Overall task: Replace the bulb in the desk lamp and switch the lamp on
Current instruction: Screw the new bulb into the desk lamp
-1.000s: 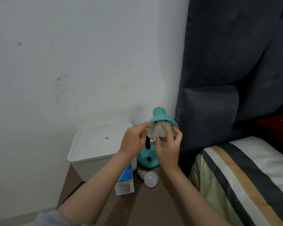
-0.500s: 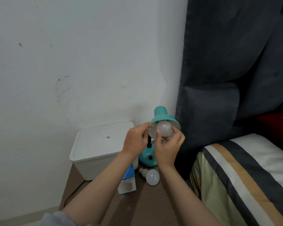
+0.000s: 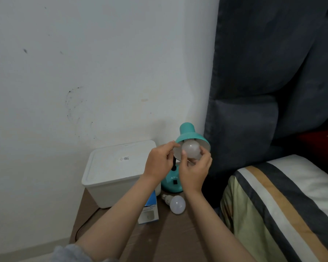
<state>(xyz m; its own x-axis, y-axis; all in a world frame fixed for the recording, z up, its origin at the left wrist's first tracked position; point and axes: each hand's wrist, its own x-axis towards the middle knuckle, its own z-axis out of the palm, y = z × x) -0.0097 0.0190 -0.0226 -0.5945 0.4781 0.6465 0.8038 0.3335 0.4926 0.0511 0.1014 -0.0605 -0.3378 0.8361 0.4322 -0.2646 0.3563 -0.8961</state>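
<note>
Right-hand grip [image 3: 194,168] pinches the frosted white round bulb [image 3: 191,149] just above it, its axis running up into the teal metal lampshade [image 3: 187,136], whose rim the left hand [image 3: 159,161] grasps.

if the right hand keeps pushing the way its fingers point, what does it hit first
The bulb that the right hand already grips; straight behind it, probably the inside of the lamp shade, though depth is hard to judge.

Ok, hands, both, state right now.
Left hand: pinching the rim of the lamp shade.
Right hand: fingers curled round the bulb in the shade.
</note>
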